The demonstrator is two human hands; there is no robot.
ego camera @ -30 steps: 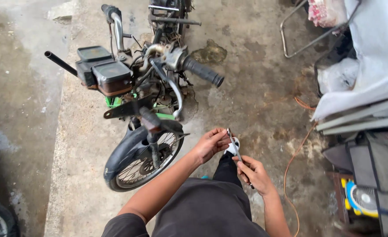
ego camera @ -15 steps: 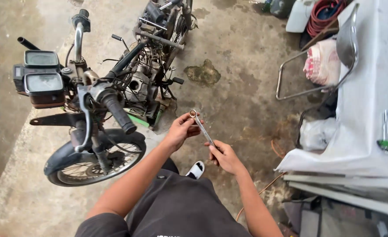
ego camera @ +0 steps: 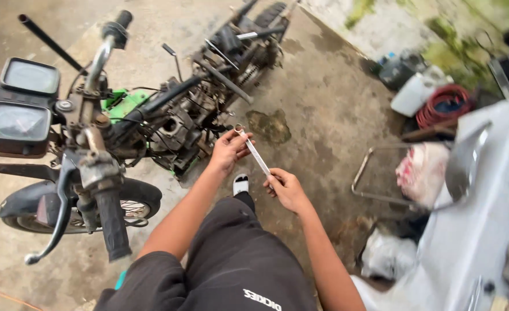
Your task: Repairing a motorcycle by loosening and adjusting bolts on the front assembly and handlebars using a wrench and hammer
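Note:
A slim silver wrench (ego camera: pixel 254 152) runs between both my hands, above my knee. My left hand (ego camera: pixel 228 151) pinches its upper ring end with fingertips. My right hand (ego camera: pixel 286 190) grips the lower end of the shaft. Just left of my hands stands a stripped-down motorcycle (ego camera: pixel 174 121) with a bare engine, a green frame part, two square gauges (ego camera: pixel 18 115), handlebars and a black grip (ego camera: pixel 111 230). Its front wheel (ego camera: pixel 76 201) sits at lower left. I wear black shorts; my white-toed shoe (ego camera: pixel 240 184) rests on the concrete.
Stained concrete floor (ego camera: pixel 323 103) spreads ahead. A bent metal tube frame (ego camera: pixel 369 173) and a pinkish bag (ego camera: pixel 424 173) lie to the right. A white jug (ego camera: pixel 414 94), red coiled hose (ego camera: pixel 447 103) and grey panels (ego camera: pixel 484 219) crowd the right side.
My view has swung right and closer to the motorcycle, so the bike now sits further left. Both hands keep hold of the wrench, now raised nearer the engine.

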